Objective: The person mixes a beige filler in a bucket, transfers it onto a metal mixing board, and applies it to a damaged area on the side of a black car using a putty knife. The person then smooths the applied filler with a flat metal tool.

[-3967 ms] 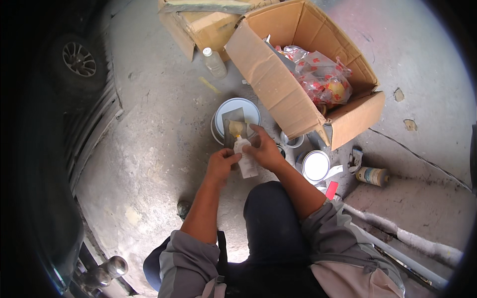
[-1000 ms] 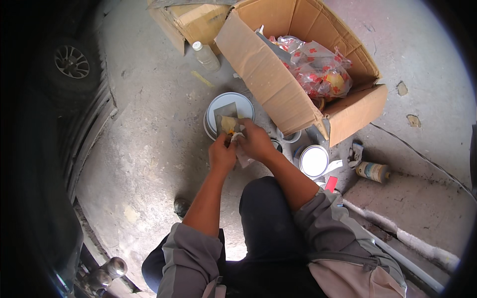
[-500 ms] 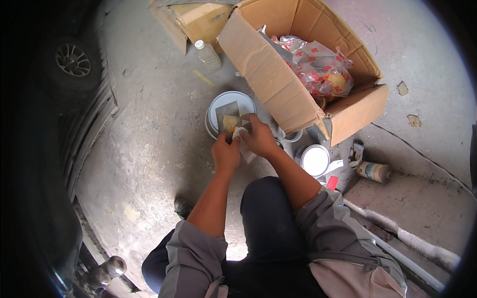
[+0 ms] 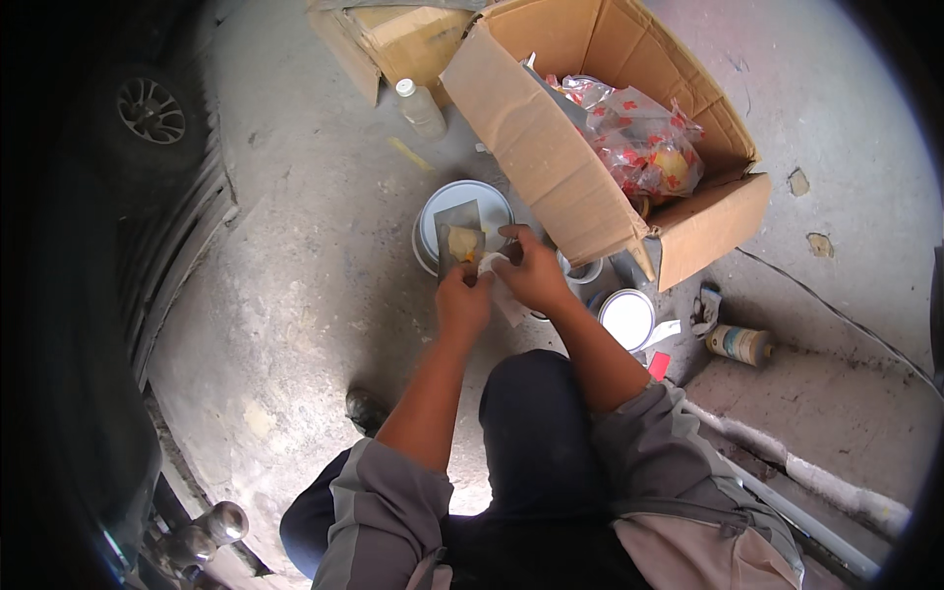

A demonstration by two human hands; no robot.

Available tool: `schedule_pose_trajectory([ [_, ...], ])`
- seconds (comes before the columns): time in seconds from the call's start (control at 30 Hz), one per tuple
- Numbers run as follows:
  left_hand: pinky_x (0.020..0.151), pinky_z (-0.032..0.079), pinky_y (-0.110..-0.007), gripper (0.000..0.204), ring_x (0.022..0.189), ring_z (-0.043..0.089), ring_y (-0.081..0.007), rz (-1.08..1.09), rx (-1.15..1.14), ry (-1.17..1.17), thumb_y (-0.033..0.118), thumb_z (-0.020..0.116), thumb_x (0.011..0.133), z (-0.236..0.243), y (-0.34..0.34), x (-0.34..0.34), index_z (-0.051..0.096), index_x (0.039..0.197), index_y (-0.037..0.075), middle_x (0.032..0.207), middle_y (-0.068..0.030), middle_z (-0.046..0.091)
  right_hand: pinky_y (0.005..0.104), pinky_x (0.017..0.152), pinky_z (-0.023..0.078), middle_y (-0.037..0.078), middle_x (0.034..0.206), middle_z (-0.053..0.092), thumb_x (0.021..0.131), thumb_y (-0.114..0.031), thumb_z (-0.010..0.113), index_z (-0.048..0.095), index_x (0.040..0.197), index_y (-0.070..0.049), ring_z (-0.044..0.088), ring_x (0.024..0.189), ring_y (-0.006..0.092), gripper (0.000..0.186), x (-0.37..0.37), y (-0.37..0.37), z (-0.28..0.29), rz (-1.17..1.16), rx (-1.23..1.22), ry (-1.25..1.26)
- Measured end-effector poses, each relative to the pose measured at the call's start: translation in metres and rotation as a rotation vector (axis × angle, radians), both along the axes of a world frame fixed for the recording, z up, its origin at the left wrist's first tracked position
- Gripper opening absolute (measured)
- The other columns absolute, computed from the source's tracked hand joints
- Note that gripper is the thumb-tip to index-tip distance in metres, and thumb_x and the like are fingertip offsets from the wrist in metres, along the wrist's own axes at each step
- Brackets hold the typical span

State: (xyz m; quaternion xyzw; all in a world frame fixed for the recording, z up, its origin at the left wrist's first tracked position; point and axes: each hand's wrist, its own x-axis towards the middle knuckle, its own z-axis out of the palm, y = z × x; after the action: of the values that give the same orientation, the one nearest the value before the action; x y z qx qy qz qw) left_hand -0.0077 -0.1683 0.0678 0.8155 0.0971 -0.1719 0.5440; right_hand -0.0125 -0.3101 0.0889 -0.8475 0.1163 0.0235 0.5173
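Observation:
My left hand [image 4: 463,301] pinches the near end of a flat grey plate [image 4: 456,218], which is held over a round pale lid [image 4: 497,211] on the floor. A lump of beige paste [image 4: 461,243] lies on the plate, with a small orange dab [image 4: 469,258] at its near edge. Just to the right, my right hand [image 4: 536,275] is closed on a crumpled whitish cloth or paper [image 4: 508,303] that hangs below the fingers. Its fingertips are close to the plate's right edge; whether they touch it is hard to tell.
A large open cardboard box [image 4: 531,147] with plastic wrapping [image 4: 644,143] stands at the far right. A clear bottle [image 4: 423,110] is beyond the lid. A white-topped can [image 4: 626,319] and a lying bottle [image 4: 739,344] are on the right. A car wheel [image 4: 150,110] shows at left.
Both hands have shifted slightly right, and the view has shifted a little too. The right hand has drawn away from the paste, so more of the plate shows.

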Motion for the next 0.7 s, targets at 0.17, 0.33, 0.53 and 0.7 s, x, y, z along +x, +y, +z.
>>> schedule_pose_trajectory([
  [0.17,0.079,0.050,-0.029,0.031,0.087,0.064,-0.0159,0.020,-0.194,-0.103,0.019,0.067,0.090,-0.004,0.020,-0.031,0.061,0.111,-0.004,0.099,-0.0108,0.068,0.0368,0.079,0.054,0.016,0.098,0.069,0.081,-0.004,0.071,0.054,0.125,-0.005,0.068,0.090,0.0286,0.048,-0.037,-0.018,0.022,0.051,0.118,-0.110],
  [0.33,0.080,0.050,-0.036,0.036,0.092,0.063,-0.0236,0.140,0.094,-0.152,0.026,0.069,0.088,-0.016,0.059,-0.006,0.062,0.111,0.000,0.104,-0.0133,0.065,0.0370,0.082,0.054,0.017,0.102,0.068,0.083,-0.003,0.069,0.054,0.126,-0.006,0.068,0.094,0.0313,0.046,-0.092,-0.061,0.029,0.140,-0.076,-0.149],
  [0.53,0.079,0.050,-0.036,0.040,0.095,0.061,-0.0219,0.097,-0.092,0.165,0.024,0.068,0.089,-0.039,0.061,0.015,0.056,0.118,0.000,0.110,-0.0120,0.062,0.0412,0.083,0.053,0.019,0.103,0.067,0.084,0.000,0.063,0.055,0.127,-0.006,0.065,0.098,0.0371,0.044,-0.153,-0.128,0.001,0.086,-0.393,-0.161],
  [0.7,0.082,0.051,-0.039,0.037,0.100,0.061,-0.0215,0.093,-0.362,0.513,0.017,0.064,0.093,-0.031,0.058,0.019,0.051,0.125,0.003,0.114,-0.0103,0.061,0.0434,0.081,0.053,0.018,0.104,0.067,0.084,0.002,0.056,0.054,0.132,-0.007,0.063,0.091,0.0347,0.049,-0.166,-0.158,-0.026,0.015,-0.754,-0.283],
])
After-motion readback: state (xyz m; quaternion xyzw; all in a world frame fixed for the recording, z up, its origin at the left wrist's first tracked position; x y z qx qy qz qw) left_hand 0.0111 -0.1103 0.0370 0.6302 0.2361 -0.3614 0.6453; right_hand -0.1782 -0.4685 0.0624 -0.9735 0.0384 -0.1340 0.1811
